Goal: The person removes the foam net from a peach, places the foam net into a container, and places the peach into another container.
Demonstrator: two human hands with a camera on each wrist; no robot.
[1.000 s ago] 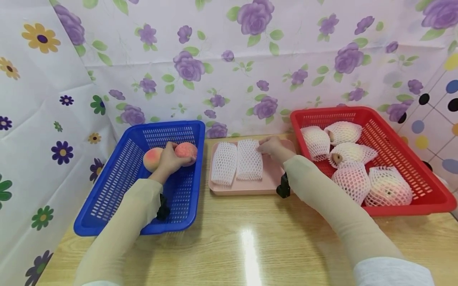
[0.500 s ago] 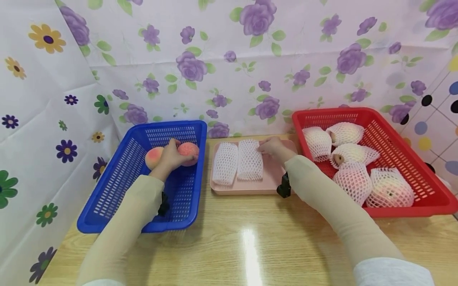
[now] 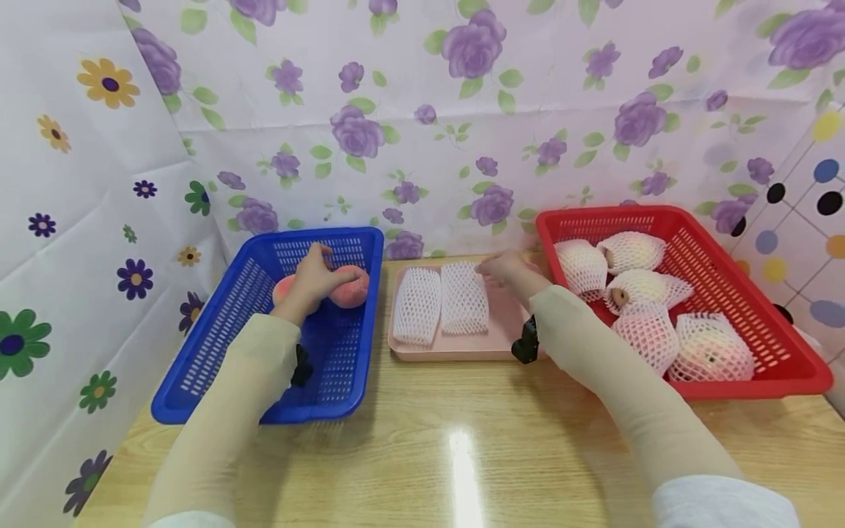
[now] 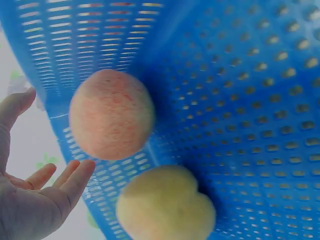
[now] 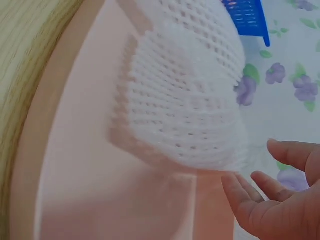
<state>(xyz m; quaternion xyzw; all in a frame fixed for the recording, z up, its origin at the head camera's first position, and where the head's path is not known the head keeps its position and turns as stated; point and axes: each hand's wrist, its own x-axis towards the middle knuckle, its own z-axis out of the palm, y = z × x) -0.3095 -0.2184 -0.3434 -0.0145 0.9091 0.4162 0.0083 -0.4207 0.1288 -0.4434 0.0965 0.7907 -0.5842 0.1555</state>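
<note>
My left hand (image 3: 313,279) is over the blue basket (image 3: 330,412), above two peaches. In the left wrist view, that hand (image 4: 42,197) has its fingers spread beside a pinkish peach (image 4: 111,115), apart from it; a yellowish peach (image 4: 165,207) lies lower. Two white foam net sleeves, a left one (image 3: 417,308) and a right one (image 3: 464,299), lie flat on the pink tray (image 3: 455,355). My right hand (image 3: 508,268) is by the right sleeve's far end. Its thumb and fingers are parted in the right wrist view, fingertips close to the sleeve (image 5: 185,110); contact is unclear.
On the right, a red basket (image 3: 779,389) holds several fruits in foam nets, such as a pinkish one (image 3: 647,339). The wooden table (image 3: 396,455) stretches in front of the tray. Flowered cloth (image 3: 455,139) hangs behind everything.
My left hand has spread from around the right peach and risen slightly off it. My right hand stays by the right sleeve. The head view has shifted a little.
</note>
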